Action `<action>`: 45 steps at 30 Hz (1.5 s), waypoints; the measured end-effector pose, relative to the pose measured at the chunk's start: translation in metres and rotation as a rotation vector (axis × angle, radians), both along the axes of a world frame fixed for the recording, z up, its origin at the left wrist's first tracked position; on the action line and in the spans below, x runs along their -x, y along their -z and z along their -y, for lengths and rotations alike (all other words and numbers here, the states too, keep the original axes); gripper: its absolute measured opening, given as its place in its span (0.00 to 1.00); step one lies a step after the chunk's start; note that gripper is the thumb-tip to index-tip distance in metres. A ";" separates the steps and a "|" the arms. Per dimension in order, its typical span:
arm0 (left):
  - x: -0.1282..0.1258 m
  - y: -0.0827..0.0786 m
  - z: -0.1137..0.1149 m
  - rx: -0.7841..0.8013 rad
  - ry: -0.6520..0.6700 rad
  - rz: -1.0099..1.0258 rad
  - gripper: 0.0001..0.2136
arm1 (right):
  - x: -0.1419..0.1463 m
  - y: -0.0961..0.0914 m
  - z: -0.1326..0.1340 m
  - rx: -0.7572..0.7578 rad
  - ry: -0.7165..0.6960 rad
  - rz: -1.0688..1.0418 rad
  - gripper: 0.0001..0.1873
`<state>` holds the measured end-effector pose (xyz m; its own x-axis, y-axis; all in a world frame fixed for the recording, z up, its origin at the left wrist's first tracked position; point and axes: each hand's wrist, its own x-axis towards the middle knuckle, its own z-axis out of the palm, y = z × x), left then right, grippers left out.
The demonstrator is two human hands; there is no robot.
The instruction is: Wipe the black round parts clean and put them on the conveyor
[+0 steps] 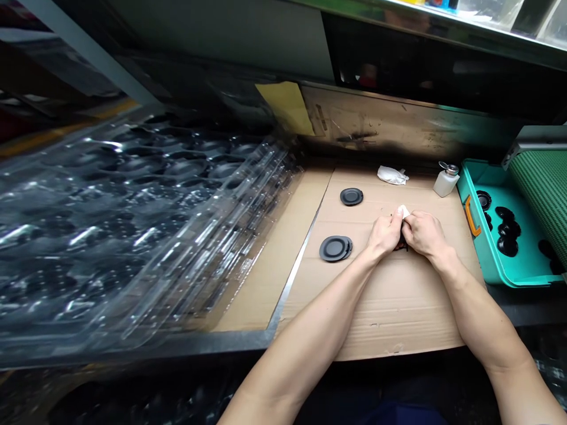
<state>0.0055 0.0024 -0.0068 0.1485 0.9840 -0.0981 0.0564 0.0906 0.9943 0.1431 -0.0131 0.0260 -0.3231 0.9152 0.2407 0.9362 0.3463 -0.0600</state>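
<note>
My left hand and my right hand meet over a sheet of cardboard. Both are closed, pinching a small white piece between them, and something dark shows just under the hands. A small stack of black round discs lies to the left of my left hand. A single black disc lies farther back on the cardboard.
Stacked clear plastic blister trays fill the left side. A teal bin with several black discs stands at the right, beside a green conveyor belt. A white pump bottle and a crumpled white wipe lie at the back.
</note>
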 end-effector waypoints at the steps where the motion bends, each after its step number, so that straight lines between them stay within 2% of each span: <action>1: 0.000 0.000 0.001 -0.007 0.006 -0.014 0.33 | 0.001 -0.002 0.000 0.014 0.013 0.012 0.14; 5: -0.001 -0.005 0.004 0.027 -0.005 0.009 0.32 | 0.002 -0.005 0.001 0.026 0.009 0.054 0.14; 9: -0.001 -0.007 0.005 0.029 -0.013 0.027 0.32 | 0.000 -0.002 0.001 -0.046 -0.050 0.031 0.15; 12: 0.000 -0.005 0.004 0.029 -0.009 0.010 0.32 | -0.002 0.001 -0.001 -0.072 -0.080 0.001 0.15; 18: -0.001 0.001 0.001 0.046 -0.023 -0.062 0.34 | -0.003 0.003 -0.002 -0.031 -0.054 -0.017 0.14; 21: -0.001 0.000 0.002 0.064 0.005 0.010 0.33 | 0.000 0.004 0.000 -0.104 -0.102 -0.098 0.17; 24: 0.004 -0.005 0.001 0.128 0.038 0.204 0.33 | 0.000 0.004 0.000 -0.187 -0.114 -0.235 0.19; 27: 0.016 -0.013 -0.004 0.232 0.057 0.466 0.35 | -0.011 0.004 -0.004 -0.218 0.066 -0.297 0.19; 31: 0.030 -0.022 -0.009 0.289 0.118 0.693 0.34 | -0.038 0.003 -0.012 -0.081 0.417 -0.181 0.18; 33: 0.032 -0.024 -0.011 0.289 0.136 0.739 0.33 | -0.042 0.003 -0.013 -0.064 0.465 -0.115 0.20; 36: 0.034 -0.024 -0.012 0.266 0.135 0.772 0.32 | -0.031 0.005 -0.008 -0.073 0.314 -0.095 0.26; 38: 0.035 -0.023 -0.014 0.236 0.087 0.793 0.30 | -0.017 0.010 -0.004 0.005 0.163 -0.088 0.25; 40: 0.037 -0.021 -0.017 0.206 0.009 0.814 0.29 | -0.007 0.015 -0.002 0.084 0.074 -0.070 0.20; 42: 0.038 -0.020 -0.021 0.190 -0.072 0.835 0.28 | -0.002 0.019 -0.003 0.074 0.076 -0.098 0.17; 45: 0.032 -0.016 -0.023 0.202 -0.165 0.876 0.25 | 0.004 0.023 -0.004 -0.087 0.131 -0.275 0.20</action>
